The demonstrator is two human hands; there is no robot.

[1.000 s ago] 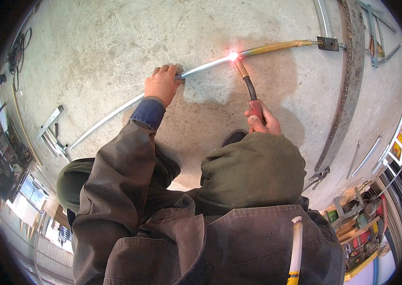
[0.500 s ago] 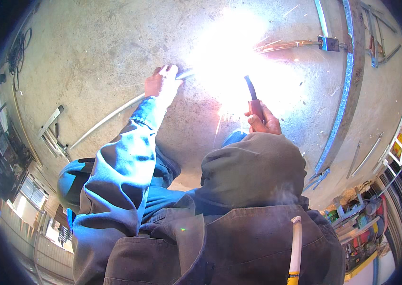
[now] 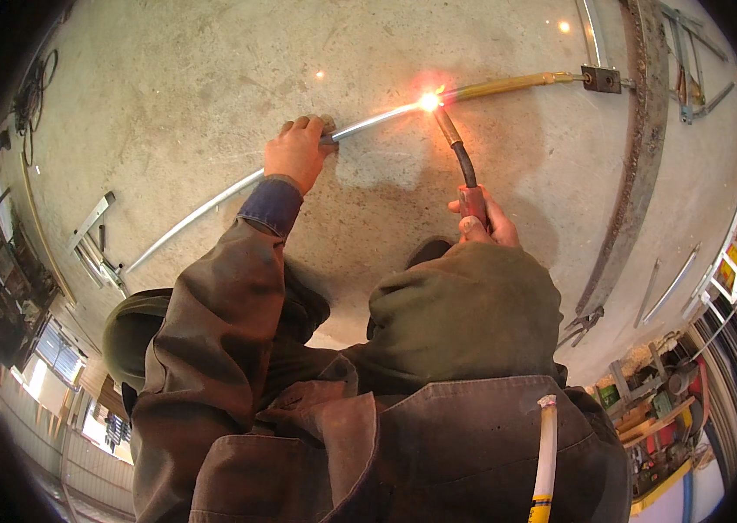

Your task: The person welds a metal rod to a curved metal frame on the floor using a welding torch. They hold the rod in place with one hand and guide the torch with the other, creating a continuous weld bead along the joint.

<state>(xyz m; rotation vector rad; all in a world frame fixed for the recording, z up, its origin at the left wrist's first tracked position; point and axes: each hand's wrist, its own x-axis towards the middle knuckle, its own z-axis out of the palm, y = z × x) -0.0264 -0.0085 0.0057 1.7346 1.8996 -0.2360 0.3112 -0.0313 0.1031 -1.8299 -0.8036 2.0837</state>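
My left hand (image 3: 294,157) is closed around a long, thin grey metal tube (image 3: 203,207) held just above or on the concrete floor; I cannot tell which. Gripped in my right hand (image 3: 492,225) is a welding torch (image 3: 471,202) with a red handle and a bent black neck. Its nozzle tip meets the tube at a small glowing orange spot (image 3: 429,102). Right of that spot, a yellowish stretch of rod (image 3: 508,85) runs on to a dark metal block (image 3: 601,79). A grey piece shows beside my left fingers.
A long steel beam (image 3: 617,218) lies on the right, with clamping pliers (image 3: 584,324) at its near end. Metal offcuts (image 3: 94,248) lie at left, coiled cable (image 3: 33,96) beyond them. Tools (image 3: 660,401) crowd the lower right. A cigarette (image 3: 544,462) juts up at the lower edge.
The blinding white arc with flying sparks has died down to a small orange glow. The tube and torch nozzle now show clearly. Both hands stay in nearly the same places.
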